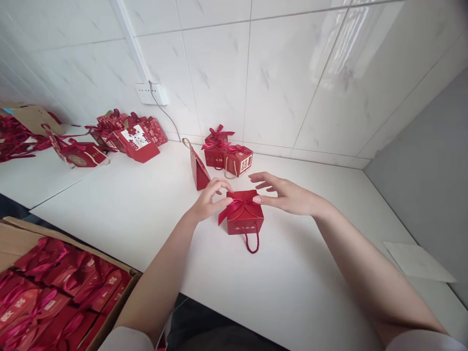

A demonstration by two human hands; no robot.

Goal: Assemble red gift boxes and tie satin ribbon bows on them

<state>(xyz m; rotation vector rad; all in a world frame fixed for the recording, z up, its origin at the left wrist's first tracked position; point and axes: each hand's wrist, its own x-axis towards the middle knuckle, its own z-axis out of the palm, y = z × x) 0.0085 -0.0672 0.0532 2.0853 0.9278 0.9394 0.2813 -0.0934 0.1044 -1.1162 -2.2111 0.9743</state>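
One red gift box: stands on the table between the two hands; red gift box (243, 225) has scalloped flaps folded in at the front, an upright red panel behind them, and a pale print low on its front, too small to read.
Ribbon bow: a glossy crimson ribbon bow (241, 204) lies across the top, one tail hanging past the left side.
Cord handle: a twisted dark-red cord handle (252, 251) loops down from the front onto the table.
Left hand: the left hand (206, 204) is at the box's upper left corner, fingers curved toward the thumb; cannot tell whether its grip pinches the ribbon.
Right hand: the right hand (292, 196) has its grip spread, thumb at the bow's right end, fingers raised.
Double-happiness box: behind, a double-happiness box (237, 169) shows 囍 in red on a white panel.
Tent-shaped box: the tent-shaped box (200, 173) stands just left of that group.
Labelled box: farther left, a labelled box (146, 155) carries a white label with small figures; its lettering is illegible.
Carton: at lower left, the cardboard carton (14, 236) holds rows of ribboned red boxes (78, 275), their pale characters blurred.
Table: smooth white table (300, 287), with a seam at left.
Room: marbled white tile wall (285, 78), white socket strip (151, 94), grey panel (431, 146) at right.
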